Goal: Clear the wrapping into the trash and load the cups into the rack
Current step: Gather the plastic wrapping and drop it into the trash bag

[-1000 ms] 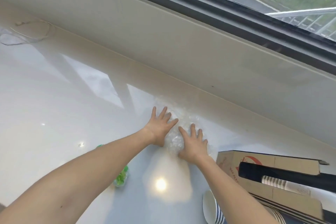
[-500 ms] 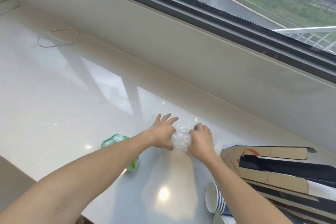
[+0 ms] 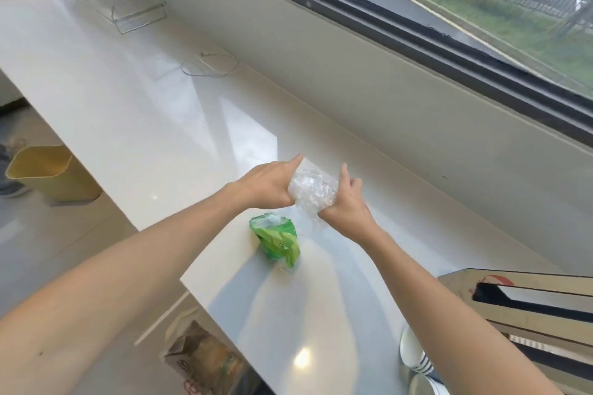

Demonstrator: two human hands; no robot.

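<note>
Clear plastic wrap (image 3: 313,191) balled between my left hand (image 3: 268,184) and right hand (image 3: 346,199), both pressing it, green wrapper (image 3: 279,239) just beside on white counter (image 3: 128,99).

White counter (image 3: 134,112), green wrapper (image 3: 279,239), cardboard box (image 3: 526,308), wire rack (image 3: 128,6)

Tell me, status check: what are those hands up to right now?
Left hand and right hand press a crumpled clear plastic wrap ball between them, above the white counter. Green crumpled wrapper lies below it. Yellow plastic bin on the floor, path open.
</note>
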